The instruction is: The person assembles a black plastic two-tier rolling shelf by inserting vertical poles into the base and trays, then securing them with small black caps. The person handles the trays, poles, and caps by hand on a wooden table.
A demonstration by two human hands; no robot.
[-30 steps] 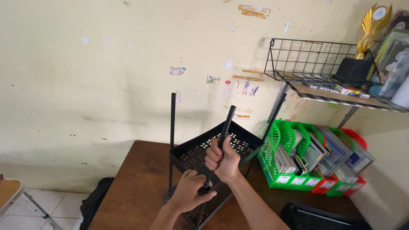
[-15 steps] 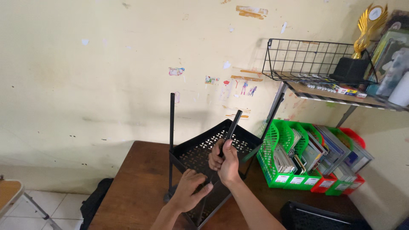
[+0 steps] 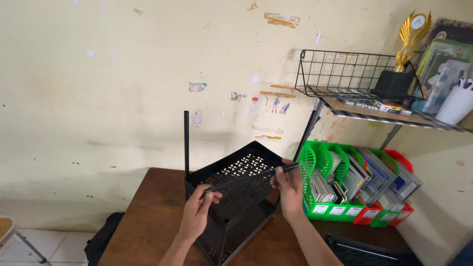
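- A thin black rod (image 3: 251, 178) lies nearly level across the black perforated tray (image 3: 236, 170), which stands tilted on the brown desk (image 3: 148, 221).
- Left hand (image 3: 197, 212) pinches the rod's lower end; right hand (image 3: 288, 184) grips its upper end.
- Steady both ends, so the rod stays aligned.

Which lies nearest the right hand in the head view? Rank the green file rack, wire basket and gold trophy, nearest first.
From the right hand:
1. Green file rack, just to its right on the table.
2. Wire basket, above on the wall shelf.
3. Gold trophy, farthest, up at the top right behind the basket.
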